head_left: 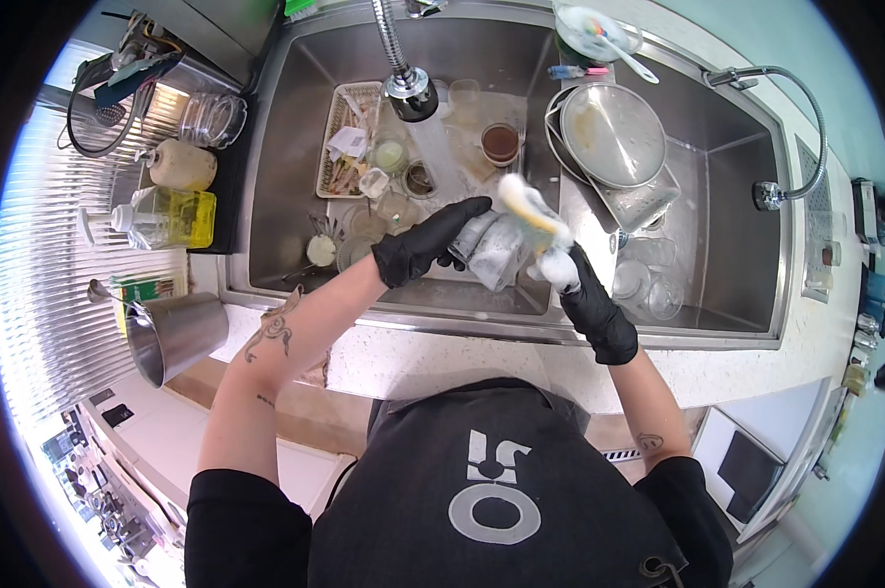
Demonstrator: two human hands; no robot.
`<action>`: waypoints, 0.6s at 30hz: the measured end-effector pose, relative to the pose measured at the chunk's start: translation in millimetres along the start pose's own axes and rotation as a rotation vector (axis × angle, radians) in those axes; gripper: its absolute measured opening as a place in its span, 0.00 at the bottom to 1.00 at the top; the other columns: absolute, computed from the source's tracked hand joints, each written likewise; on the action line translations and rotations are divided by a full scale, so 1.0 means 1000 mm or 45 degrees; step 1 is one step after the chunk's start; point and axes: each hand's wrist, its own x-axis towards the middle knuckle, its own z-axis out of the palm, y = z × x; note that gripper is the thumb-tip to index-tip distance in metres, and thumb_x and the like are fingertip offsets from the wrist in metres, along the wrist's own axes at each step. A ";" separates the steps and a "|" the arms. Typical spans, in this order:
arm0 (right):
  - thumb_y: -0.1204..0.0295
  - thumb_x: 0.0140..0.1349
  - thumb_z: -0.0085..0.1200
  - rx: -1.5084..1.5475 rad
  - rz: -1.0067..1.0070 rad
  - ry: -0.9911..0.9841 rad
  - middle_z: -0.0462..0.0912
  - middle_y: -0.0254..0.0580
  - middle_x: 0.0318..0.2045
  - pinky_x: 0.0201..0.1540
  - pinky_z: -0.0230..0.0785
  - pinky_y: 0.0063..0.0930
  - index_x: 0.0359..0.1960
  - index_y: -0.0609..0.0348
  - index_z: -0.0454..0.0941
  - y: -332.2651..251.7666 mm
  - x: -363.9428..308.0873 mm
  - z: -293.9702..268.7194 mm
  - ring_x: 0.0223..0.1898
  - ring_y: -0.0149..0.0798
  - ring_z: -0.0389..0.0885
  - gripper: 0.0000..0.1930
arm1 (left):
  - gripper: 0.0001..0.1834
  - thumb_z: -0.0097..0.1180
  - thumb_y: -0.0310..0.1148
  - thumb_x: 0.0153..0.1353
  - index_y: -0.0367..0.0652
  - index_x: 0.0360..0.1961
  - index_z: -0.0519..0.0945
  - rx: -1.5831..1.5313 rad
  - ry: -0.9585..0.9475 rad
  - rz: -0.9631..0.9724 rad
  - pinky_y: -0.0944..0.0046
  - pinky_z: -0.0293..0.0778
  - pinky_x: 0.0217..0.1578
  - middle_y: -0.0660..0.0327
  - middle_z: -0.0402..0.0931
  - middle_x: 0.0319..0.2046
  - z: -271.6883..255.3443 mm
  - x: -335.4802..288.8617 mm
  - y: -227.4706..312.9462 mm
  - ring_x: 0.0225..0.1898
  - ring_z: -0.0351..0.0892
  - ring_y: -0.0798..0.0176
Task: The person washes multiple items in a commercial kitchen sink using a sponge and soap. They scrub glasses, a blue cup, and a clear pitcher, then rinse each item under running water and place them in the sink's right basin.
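My left hand [425, 243], in a black glove, grips a clear glass [496, 260] tilted on its side, with suds on its wall. A foamy yellow sponge [534, 216] is in my gloved right hand [597, 312], close beside the glass. White lather covers much of the sponge and hangs near my right fingers. Both hands are above the near edge of the left sink basin [300, 108]. Behind them, water runs from a spring-hose faucet [411, 93]. Under it lie cups, a brown-filled cup [500, 143] and a cream basket [337, 181] of small items.
A round metal lid [614, 135] and a perforated tray [643, 201] rest by the divider. Several clear glasses [648, 279] lie in the right basin. Soap bottles [173, 218] and a steel pitcher [178, 333] stand at left. A second faucet [771, 191] hangs at right.
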 end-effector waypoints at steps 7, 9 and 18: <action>0.60 0.55 0.47 0.147 -0.013 -0.389 0.62 0.50 0.54 0.60 0.44 0.31 0.55 0.64 0.58 -0.048 0.023 0.004 0.60 0.43 0.55 0.29 | 0.15 0.50 0.24 0.52 0.39 0.43 0.68 0.149 -0.785 0.541 0.72 0.68 0.42 0.64 0.70 0.37 0.004 0.037 -0.002 0.37 0.70 0.71; 0.62 0.52 0.48 -0.287 -0.356 -0.520 0.64 0.49 0.51 0.60 0.46 0.32 0.51 0.63 0.62 -0.040 0.032 0.005 0.57 0.44 0.58 0.26 | 0.05 0.45 0.25 0.55 0.41 0.35 0.69 -0.635 -0.896 0.068 0.73 0.69 0.36 0.66 0.68 0.28 0.017 0.026 0.009 0.30 0.70 0.72; 0.73 0.39 0.58 -0.633 -0.615 -0.559 0.70 0.46 0.43 0.52 0.57 0.38 0.42 0.53 0.69 -0.091 0.037 0.011 0.47 0.48 0.66 0.23 | 0.12 0.46 0.25 0.56 0.37 0.42 0.70 0.163 -1.055 0.472 0.69 0.67 0.47 0.61 0.71 0.42 0.011 0.036 0.011 0.43 0.70 0.69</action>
